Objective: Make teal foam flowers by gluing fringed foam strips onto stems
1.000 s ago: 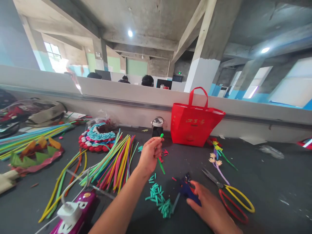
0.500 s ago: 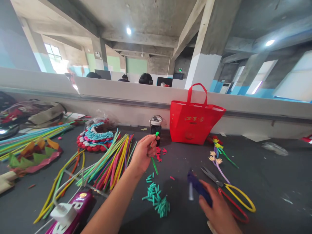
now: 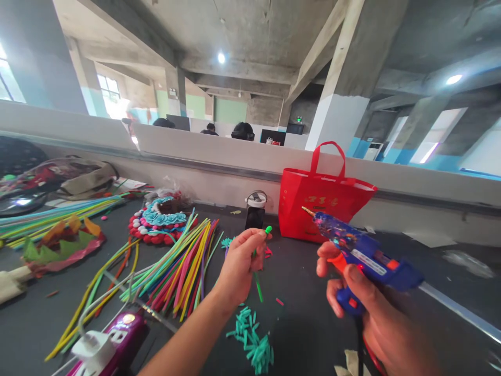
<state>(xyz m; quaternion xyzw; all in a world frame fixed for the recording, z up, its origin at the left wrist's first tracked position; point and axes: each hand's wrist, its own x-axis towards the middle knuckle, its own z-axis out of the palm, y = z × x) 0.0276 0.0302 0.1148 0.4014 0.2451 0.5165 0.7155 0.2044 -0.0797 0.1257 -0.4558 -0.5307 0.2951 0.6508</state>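
My left hand [image 3: 245, 254] pinches a green pipe cleaner [image 3: 259, 287]; its rounded tip shows above the fingers and its straight end hangs below. In my right hand [image 3: 371, 308] is a blue hot glue gun [image 3: 362, 256], with fingers around its grip near the orange trigger. The glue gun's nozzle points up and left, apart from the pipe cleaner. A clear glue stick [image 3: 462, 310] sticks out of its back. Short teal pipe cleaner pieces [image 3: 254, 339] lie in a pile below my left hand. Small red pieces [image 3: 268, 252] are partly hidden behind that hand.
A red tote bag [image 3: 297, 203] stands at the back by the partition. Pipe cleaner bundles [image 3: 191, 261], a beaded blue-and-red craft piece [image 3: 162, 219] and a purple power strip [image 3: 125, 334] with a white plug lie left. A phone [image 3: 254, 218] leans near a white-lidded cup.
The glue gun has come up off the table in my right hand, its nozzle now raised. My left hand keeps the green pipe cleaner. The view has shifted slightly left.
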